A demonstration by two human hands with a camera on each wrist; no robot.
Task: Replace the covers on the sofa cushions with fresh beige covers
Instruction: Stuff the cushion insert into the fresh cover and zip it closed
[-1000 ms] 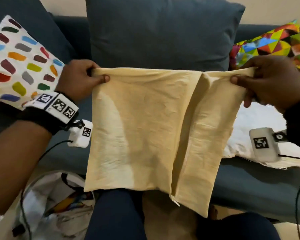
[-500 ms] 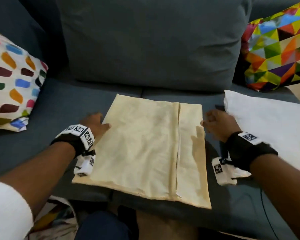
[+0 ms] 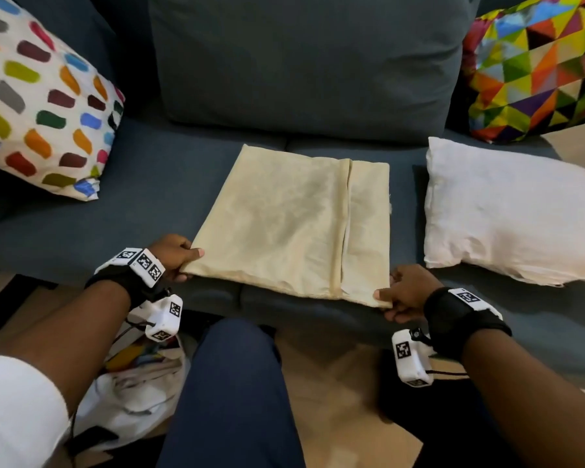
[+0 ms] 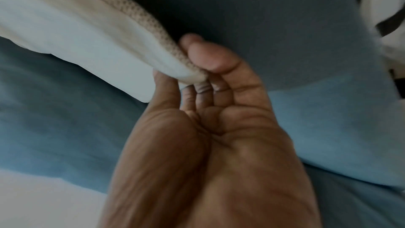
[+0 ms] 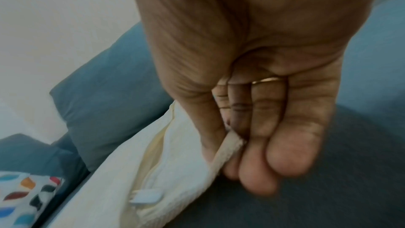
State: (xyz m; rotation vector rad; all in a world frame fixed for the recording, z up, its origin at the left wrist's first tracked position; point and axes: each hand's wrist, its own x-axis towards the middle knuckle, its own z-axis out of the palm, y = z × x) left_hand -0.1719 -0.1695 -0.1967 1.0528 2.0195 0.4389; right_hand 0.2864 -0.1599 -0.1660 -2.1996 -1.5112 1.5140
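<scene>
Pinching the two near corners of the beige cover, we keep it spread flat on the sofa seat, between the spotted cushion on one side and the bare white insert on the other. Our left hand nips its corner between thumb and curled fingers, and the wrist view shows the stitched hem caught right at the fingertips. Our right hand does the same at the opposite corner, thumb on top and fingers folded under the edge. Holding both corners lets us draw the cloth taut, so we judge this grip is meant to smooth the cover and square it to the seat edge. The opening seam runs front to back near the right side, flap up, with the zip pull close to our right hand, which puts the mouth within easy reach. The insert lies just beside that end, apart from the cover, probably so it can slide in next.
</scene>
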